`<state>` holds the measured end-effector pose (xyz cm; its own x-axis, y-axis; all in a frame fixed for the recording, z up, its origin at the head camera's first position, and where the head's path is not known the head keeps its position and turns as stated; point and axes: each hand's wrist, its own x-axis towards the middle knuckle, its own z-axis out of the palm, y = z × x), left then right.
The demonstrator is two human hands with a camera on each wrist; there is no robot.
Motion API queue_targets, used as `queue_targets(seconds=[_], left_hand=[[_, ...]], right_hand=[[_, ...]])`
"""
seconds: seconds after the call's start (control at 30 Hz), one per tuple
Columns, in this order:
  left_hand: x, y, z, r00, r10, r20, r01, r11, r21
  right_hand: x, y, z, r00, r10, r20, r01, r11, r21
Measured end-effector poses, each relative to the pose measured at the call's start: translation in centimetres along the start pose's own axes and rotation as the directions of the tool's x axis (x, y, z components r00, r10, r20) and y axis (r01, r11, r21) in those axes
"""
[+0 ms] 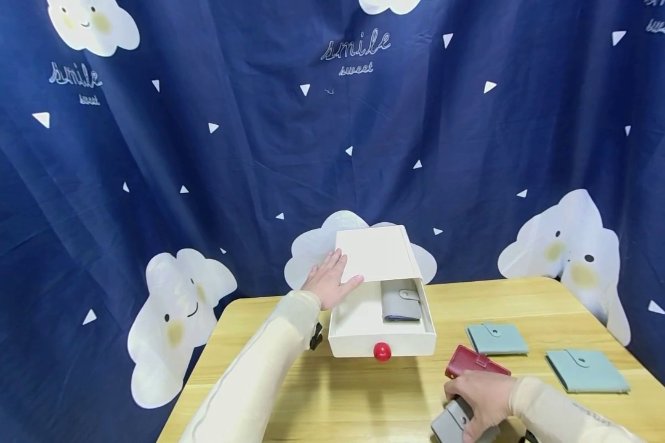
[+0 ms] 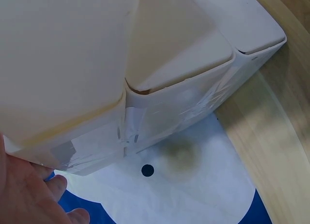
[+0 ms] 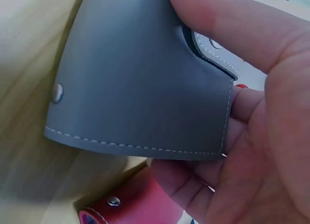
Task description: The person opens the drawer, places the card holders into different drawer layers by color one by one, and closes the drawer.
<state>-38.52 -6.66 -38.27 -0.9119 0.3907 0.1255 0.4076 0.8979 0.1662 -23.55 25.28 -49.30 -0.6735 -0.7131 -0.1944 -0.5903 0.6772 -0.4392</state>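
My left hand (image 1: pixel 328 286) rests on the upper left corner of a white drawer box (image 1: pixel 379 249), its fingers straight along the top and side. In the left wrist view its fingers (image 2: pixel 31 195) lie against the white casing. The drawer (image 1: pixel 354 346) with a red knob (image 1: pixel 382 351) is pulled out, and a grey card holder (image 1: pixel 399 301) lies inside it on the right. My right hand (image 1: pixel 484 397) grips another grey card holder (image 3: pixel 140 83), thumb on one face and fingers behind. Just beyond that hand lies a red card holder (image 1: pixel 468 358), partly covered by it.
Two light blue card holders, a nearer one (image 1: pixel 590 372) and a farther one (image 1: pixel 499 339), lie on the right of the wooden table (image 1: pixel 366 400). A dark blue curtain (image 1: pixel 266 154) with white clouds hangs right behind the table.
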Motion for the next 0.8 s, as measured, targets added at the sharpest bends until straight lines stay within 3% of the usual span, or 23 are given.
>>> queue_targets(seconds=[0.33, 0.8], left_hand=[[0.2, -0.2, 0.4, 1.0, 0.003, -0.005, -0.003, 1.0, -0.03], [0.5, -0.5, 0.7, 1.0, 0.0, 0.002, 0.0, 1.0, -0.007]], right_hand=[[-0.4, -0.3, -0.7, 0.998, 0.056, 0.001, -0.056, 0.998, 0.024], [-1.0, 0.1, -1.9, 0.999, 0.014, 0.037, -0.015, 0.999, 0.032]])
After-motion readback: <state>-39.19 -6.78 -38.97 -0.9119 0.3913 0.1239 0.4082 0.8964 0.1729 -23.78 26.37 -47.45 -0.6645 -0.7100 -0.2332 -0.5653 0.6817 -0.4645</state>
